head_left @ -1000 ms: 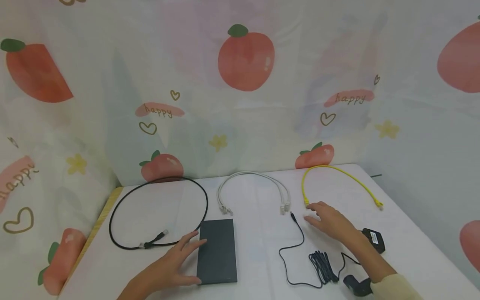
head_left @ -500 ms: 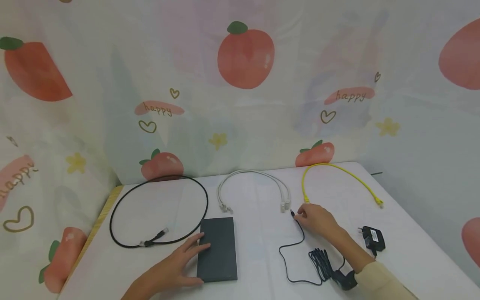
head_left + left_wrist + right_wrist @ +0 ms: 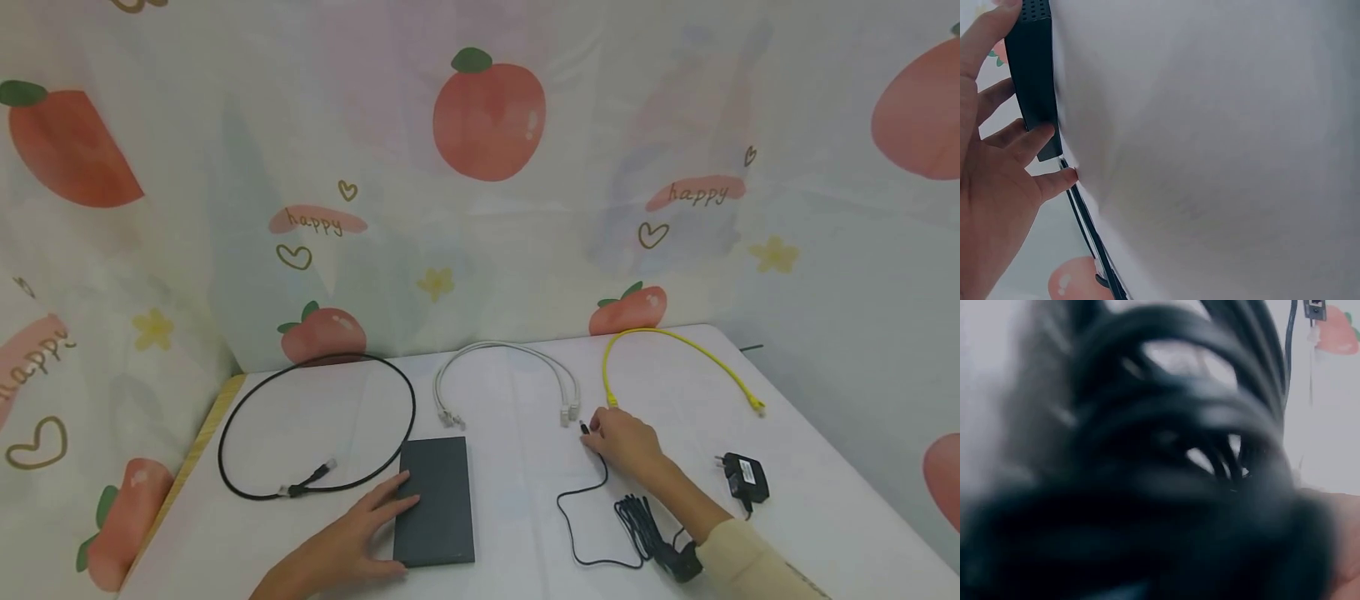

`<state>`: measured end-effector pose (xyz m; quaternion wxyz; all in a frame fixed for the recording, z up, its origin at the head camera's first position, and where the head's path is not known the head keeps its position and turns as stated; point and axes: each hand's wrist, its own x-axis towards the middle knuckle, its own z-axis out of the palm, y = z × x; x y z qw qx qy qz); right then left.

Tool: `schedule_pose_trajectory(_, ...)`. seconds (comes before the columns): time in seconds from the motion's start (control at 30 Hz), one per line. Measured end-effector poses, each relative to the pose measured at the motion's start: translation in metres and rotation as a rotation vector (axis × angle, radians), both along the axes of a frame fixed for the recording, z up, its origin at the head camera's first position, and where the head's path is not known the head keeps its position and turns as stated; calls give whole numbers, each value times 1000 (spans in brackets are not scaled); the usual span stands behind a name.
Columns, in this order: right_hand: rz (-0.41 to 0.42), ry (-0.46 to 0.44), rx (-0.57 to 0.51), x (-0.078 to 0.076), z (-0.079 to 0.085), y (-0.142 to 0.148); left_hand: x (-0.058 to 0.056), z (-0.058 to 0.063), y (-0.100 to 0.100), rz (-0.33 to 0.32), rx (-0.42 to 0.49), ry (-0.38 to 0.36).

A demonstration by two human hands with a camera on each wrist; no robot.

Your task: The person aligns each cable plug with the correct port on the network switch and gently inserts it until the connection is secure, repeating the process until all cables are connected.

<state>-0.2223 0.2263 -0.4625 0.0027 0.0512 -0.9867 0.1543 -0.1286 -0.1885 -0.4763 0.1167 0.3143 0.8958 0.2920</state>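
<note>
Step in hand, by look of it: taking up plug (image 3: 584, 427) with box (image 3: 438, 512) steadied. Plug at 2 o'clock from box, coil (image 3: 636, 518) at 3.
Next move likely calls for sure pinch, then lift with cord slack running free of coil.

Right hand (image 3: 628, 442): fingers curled, thumb and fingertips closed at plug; reads as pinch, tightness unclear. Right wrist view no help, blurred coil hides fingertips.
Left hand (image 3: 348, 535): at box's 8 o'clock, fingers spread wide, touching box, no wrap round it.
</note>
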Motion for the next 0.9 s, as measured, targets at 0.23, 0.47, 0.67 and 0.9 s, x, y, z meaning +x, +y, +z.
schedule_pose_trajectory(0.23, 8, 49, -16, 3, -1, -1, -1, -3, -1, -12, 25, 6)
schedule_pose_trajectory(0.47, 85, 131, -73, 3, 5, -10, -3, -4, -2, -30, 53, 44)
schedule_pose_trajectory(0.67, 174, 178, -108, 1, 9, -22, -3, -3, -1, -20, 45, 13)
schedule_pose_trajectory(0.9, 211, 107, -139, -2, 14, -36, -2, -2, -1, -18, 44, -1)
